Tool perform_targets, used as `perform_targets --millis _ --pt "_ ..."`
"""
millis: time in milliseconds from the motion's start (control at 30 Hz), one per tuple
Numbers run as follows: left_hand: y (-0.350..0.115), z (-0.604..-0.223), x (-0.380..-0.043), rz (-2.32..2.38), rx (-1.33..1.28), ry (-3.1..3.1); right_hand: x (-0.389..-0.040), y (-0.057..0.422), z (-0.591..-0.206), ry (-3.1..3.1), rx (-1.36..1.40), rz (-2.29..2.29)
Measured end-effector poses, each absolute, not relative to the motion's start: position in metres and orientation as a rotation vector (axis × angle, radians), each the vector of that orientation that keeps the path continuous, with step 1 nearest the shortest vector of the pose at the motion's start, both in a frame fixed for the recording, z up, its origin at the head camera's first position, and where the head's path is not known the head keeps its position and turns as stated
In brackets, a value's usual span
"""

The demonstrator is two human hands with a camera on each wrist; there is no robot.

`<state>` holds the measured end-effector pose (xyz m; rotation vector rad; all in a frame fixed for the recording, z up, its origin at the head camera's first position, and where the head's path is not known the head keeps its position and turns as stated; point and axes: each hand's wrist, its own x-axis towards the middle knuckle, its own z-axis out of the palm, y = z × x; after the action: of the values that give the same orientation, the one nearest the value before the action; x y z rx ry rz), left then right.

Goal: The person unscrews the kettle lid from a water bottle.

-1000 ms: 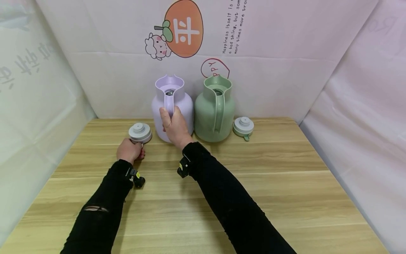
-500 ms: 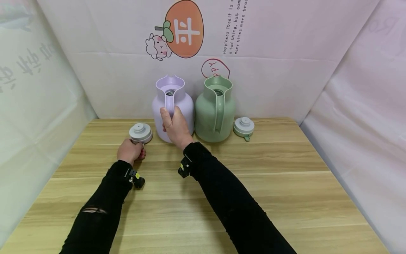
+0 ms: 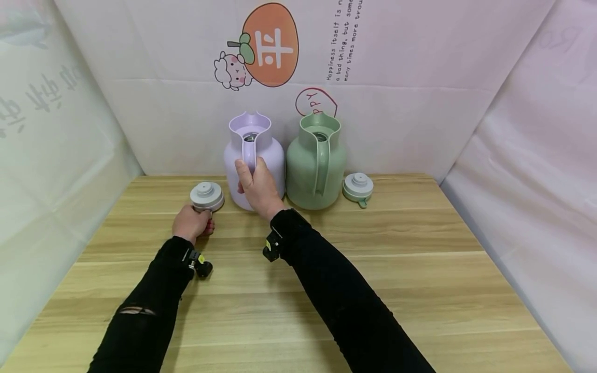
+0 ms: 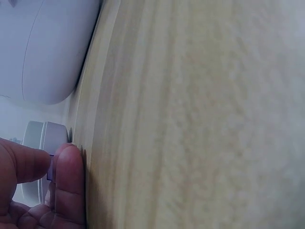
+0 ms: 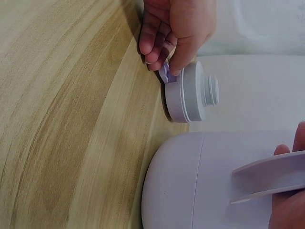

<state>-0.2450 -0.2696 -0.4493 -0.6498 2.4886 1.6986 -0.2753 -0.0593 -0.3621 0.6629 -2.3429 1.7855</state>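
Observation:
A lilac thermos jug (image 3: 275, 160) stands upright at the back of the table, its pouring mouth uncovered. My right hand (image 3: 261, 191) grips the lower part of its handle (image 5: 267, 176), the thumb along the near side. To its left lies a grey and lilac jug lid (image 3: 207, 195), its stepped grey side facing up. My left hand (image 3: 190, 223) pinches the lid's small lilac tab (image 5: 167, 75) between thumb and fingers. In the left wrist view the fingers (image 4: 70, 179) are low against the tabletop, with the lid (image 4: 34, 136) just beyond them.
A green thermos jug (image 3: 303, 171), also without its lid, stands close beside the lilac one. Right of it lies a grey and green lid (image 3: 358, 186), tab toward me. Printed white cloth (image 3: 396, 124) hangs directly behind the wooden table (image 3: 396, 269) and along both sides.

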Motion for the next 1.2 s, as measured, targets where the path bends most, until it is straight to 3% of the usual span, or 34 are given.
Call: perform_targets --millis 467,767,1200 --pt "-0.273 -0.445 -0.241 1.660 -0.578 2.572 -0.273 -0.051 -0.357 -2.435 0.604 1.670" --pt "-0.277 -0.412 -0.222 1.379 -0.486 2.854 -0.263 -0.034 -0.347 -2.560 0.619 1.430" --pt "-0.252 -0.356 -0.177 1.153 0.004 3.533 -0.233 -0.005 -0.329 -2.578 0.778 1.141"
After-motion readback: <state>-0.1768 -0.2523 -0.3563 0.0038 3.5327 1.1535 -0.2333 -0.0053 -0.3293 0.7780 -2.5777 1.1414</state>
